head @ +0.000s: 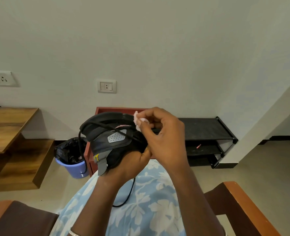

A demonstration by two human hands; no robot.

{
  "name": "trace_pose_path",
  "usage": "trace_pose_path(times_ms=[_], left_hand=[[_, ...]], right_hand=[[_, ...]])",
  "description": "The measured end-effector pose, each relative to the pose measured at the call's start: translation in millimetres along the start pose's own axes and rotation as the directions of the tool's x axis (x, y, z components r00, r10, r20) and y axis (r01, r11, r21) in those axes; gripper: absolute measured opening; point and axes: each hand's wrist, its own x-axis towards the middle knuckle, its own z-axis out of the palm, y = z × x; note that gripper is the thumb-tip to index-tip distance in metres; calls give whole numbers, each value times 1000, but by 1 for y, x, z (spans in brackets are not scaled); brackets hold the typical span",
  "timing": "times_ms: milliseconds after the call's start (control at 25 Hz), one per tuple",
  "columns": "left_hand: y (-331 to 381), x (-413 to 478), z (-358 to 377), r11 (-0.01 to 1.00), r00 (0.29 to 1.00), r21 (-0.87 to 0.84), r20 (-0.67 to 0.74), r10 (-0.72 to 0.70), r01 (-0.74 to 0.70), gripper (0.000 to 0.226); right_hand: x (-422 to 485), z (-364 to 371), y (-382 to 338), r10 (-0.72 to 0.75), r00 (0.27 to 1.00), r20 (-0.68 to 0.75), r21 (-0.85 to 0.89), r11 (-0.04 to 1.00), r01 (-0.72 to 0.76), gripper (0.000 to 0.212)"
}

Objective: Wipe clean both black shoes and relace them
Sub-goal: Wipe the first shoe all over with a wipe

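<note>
A black shoe [106,132] with grey panels is held up above my lap, its sole side turned away. My left hand [132,162] grips it from below, fingers curled round the underside. My right hand [163,135] pinches a small white wad of tissue [138,120] against the shoe's upper right edge. A black lace [80,147] hangs loose from the shoe on the left, and another length [129,193] trails down over my blue floral lap. Only one shoe is in view.
A blue bin [72,166] with a black liner stands on the floor left of a red-brown box [89,154]. A black shoe rack [207,142] stands against the wall at right. Wooden shelves [13,142] are at left, chair arms [243,205] at the bottom.
</note>
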Motion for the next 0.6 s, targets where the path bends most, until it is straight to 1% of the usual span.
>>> trace_pose_path(times_ms=[40,80,120,160,200,240,280,320,360,400,480,520,600], left_hand=[[0,0,-1,1000,1000,-12,1,9,-9,55],[0,-1,-1,999,999,-11,-16,34,-34,50],[0,-1,-2,999,998,2,-34,50,-49,46],[1,-2,-3,999,997,13,-56,44,-43,41],[2,-3,-3,1000,997,13,-74,23,-22,36],[3,-4,-3,1000,996,10,-88,11,-10,31],[3,-4,-2,1000,995,5,-95,11,-11,28],[3,-3,-2,1000,995,3,-101,21,-21,24],[3,-2,-2,1000,994,-2,-105,24,-24,21],[2,-1,-2,1000,996,-4,-93,12,-13,19],[-2,1,-1,999,998,22,-48,34,-33,33],[-3,0,0,999,999,40,-16,33,-33,40],[0,-1,-2,999,1000,47,-5,3,-3,43]], right_hand=[[1,-2,-1,-3,999,33,44,999,2,9],[3,-5,3,11,999,45,49,999,-13,8],[5,-9,8,31,999,35,15,999,-31,5],[8,-13,15,47,999,-5,-68,997,-47,3],[9,-17,23,50,996,-69,-187,980,-62,4],[10,-20,28,42,990,-136,-313,946,-83,6],[11,-22,32,41,981,-189,-404,908,-116,9],[11,-23,33,47,975,-217,-442,886,-141,11],[11,-21,31,62,974,-216,-437,886,-154,11],[10,-19,29,76,979,-187,-392,909,-145,10],[7,-11,17,71,996,-62,-220,972,-83,13],[4,-6,10,34,999,-1,-140,990,-34,16],[0,-2,0,-38,997,61,2,999,38,18]])
